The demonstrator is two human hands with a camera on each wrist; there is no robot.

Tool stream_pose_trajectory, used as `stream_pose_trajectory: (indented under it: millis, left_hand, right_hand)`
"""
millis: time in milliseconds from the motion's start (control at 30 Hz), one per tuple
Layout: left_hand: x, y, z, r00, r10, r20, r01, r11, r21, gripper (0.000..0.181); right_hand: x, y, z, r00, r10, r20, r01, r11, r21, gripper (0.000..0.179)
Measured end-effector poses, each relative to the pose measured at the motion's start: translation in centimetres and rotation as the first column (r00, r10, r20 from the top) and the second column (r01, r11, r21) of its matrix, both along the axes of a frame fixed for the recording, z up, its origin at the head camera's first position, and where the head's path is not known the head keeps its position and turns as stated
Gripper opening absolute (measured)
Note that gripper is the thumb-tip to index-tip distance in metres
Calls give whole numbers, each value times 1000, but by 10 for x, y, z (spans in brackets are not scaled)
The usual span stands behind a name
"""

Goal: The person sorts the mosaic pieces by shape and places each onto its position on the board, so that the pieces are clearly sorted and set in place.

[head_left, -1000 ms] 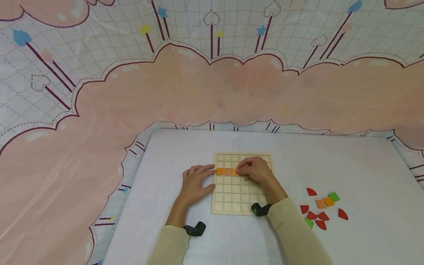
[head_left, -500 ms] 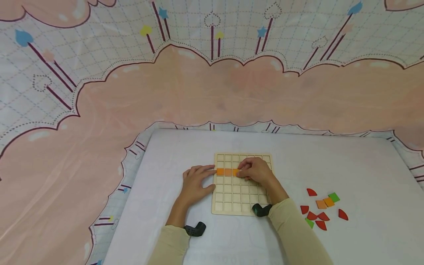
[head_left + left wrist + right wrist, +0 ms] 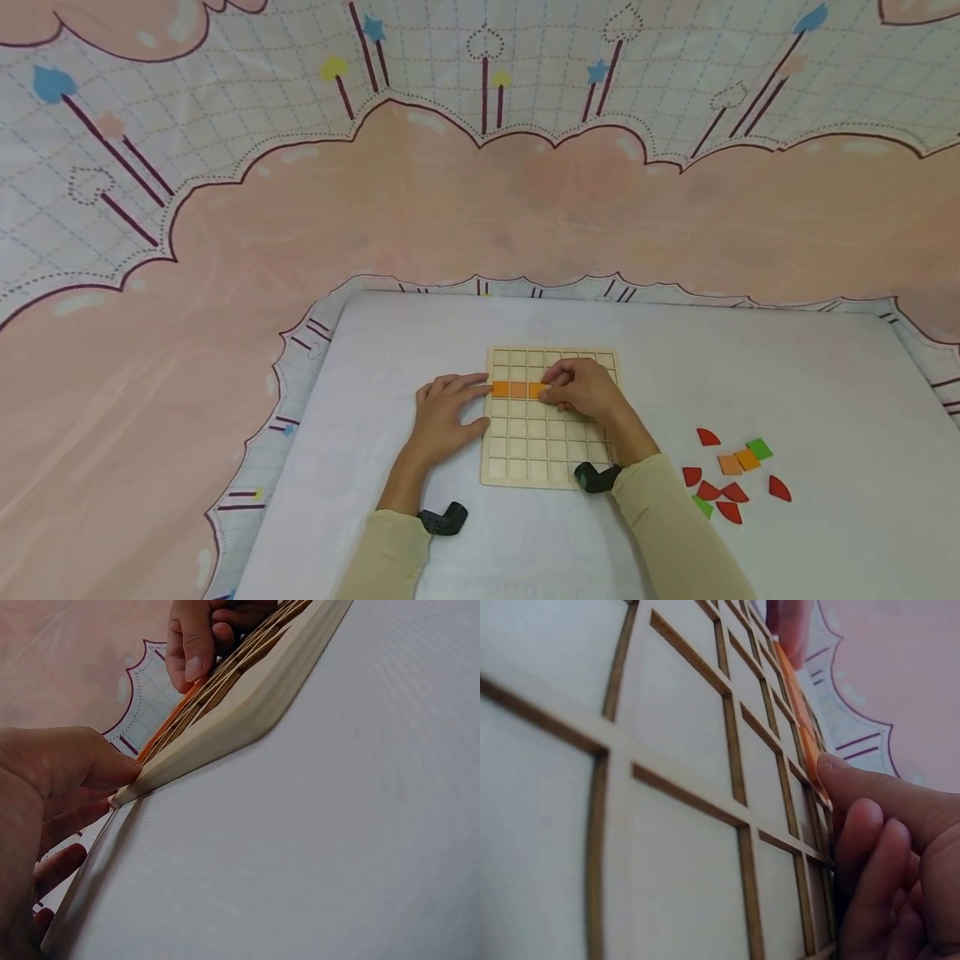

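Note:
A pale wooden grid board [image 3: 517, 447] lies on the white table. Three orange square tiles [image 3: 518, 390] sit side by side in one of its rows, starting at the left edge. My left hand [image 3: 444, 421] has its fingers spread, and its fingertips touch the board's left edge. In the left wrist view its thumb [image 3: 112, 766] rests against the rim. My right hand [image 3: 583, 390] is over the board, thumb and fingertips pinching the right side of the third tile. In the right wrist view the right thumb [image 3: 847, 776] meets the orange tile; the index fingertip is hidden.
Right of the board lie loose pieces: several red quarter-round pieces [image 3: 779, 489], two orange squares [image 3: 730, 465] and two green pieces [image 3: 759, 449]. Black wrist devices [image 3: 444, 518] sit at both cuffs. A patterned cloth [image 3: 480, 217] hangs behind the table.
My right hand has shifted slightly to the right, so more of the third orange tile shows. The left hand stays at the board's edge.

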State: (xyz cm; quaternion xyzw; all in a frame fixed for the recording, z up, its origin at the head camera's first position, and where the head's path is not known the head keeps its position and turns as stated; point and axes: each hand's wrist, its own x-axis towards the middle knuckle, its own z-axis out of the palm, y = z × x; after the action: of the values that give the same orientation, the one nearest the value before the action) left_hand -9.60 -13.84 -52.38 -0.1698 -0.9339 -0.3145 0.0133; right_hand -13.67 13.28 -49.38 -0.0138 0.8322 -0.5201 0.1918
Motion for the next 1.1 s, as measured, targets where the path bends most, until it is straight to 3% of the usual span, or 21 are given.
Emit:
stream_pose_trajectory:
  millis: [367,633,900,1100]
  left_hand:
    - [0,1,0,1000,-3,9,3,1000,-6,47]
    - [2,1,3,1000,-1,3,1,1000,10,47]
    - [0,0,0,1000,-9,-3,9,1000,-3,46]
    - [0,-1,1,1000,-7,1,7,1000,-7,47]
  right_hand:
    - [11,41,25,992,96,-87,-82,986,144,24]
    - [20,82,44,984,157,-86,-140,973,181,28]
    - [32,127,49,969,210,-128,-165,941,295,26]
    - [45,163,51,976,189,-110,-137,920,367,27]
